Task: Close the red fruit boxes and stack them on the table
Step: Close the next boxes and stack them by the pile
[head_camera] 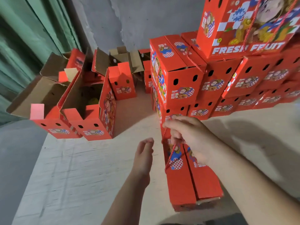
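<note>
The right hand [190, 140] hides part of the closed box [191, 181] top, and the picture's top edge crops the topmost stacked box [240, 25].

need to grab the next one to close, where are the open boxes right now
In the head view the open boxes stand at the left on the table, flaps up, left of the stack of closed boxes.

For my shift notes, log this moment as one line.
right hand: pinches rope handle of closed box | left hand: open beside it | stack: behind
</note>
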